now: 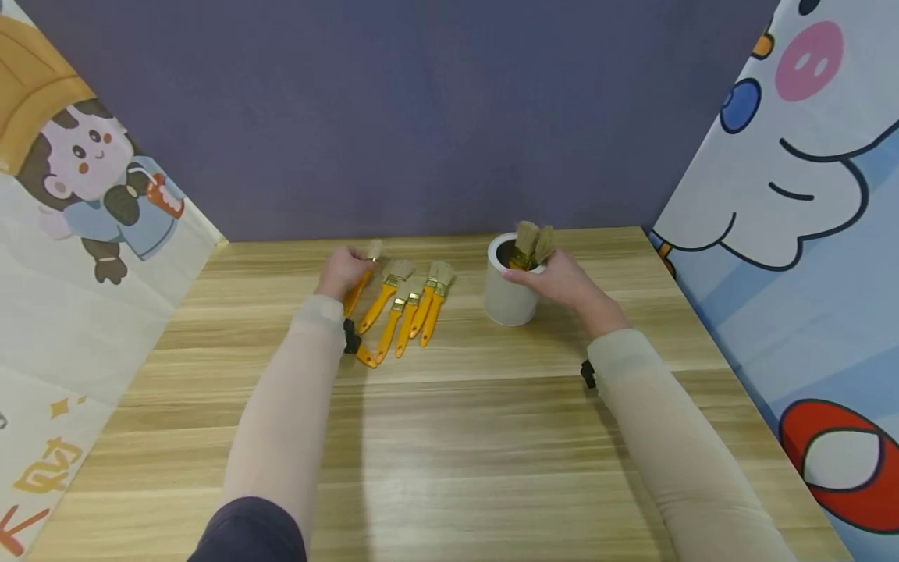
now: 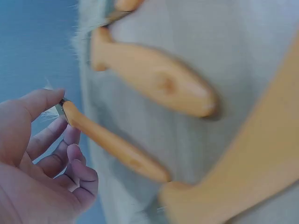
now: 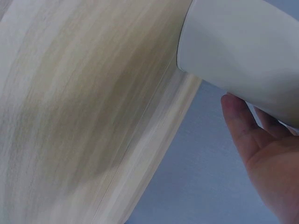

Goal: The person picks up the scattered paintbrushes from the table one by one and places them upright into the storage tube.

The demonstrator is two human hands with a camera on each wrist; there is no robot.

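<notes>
My left hand pinches a paintbrush between thumb and fingers at its metal band. The brush has a yellow-orange handle and pale bristles. To the right of that hand, several similar paintbrushes lie side by side, bristles pointing toward the back wall. Farther right stands a white cylindrical cup, upright, with paintbrushes inside, bristles up. My right hand holds this cup near the rim, thumb on the near side and fingers along the far side. In the right wrist view, the fingers lie against the cup's wall.
The wooden table runs back to a dark blue-purple wall. Printed cartoon panels stand on the left and right. A small black device is strapped at the left wrist, and another at the right.
</notes>
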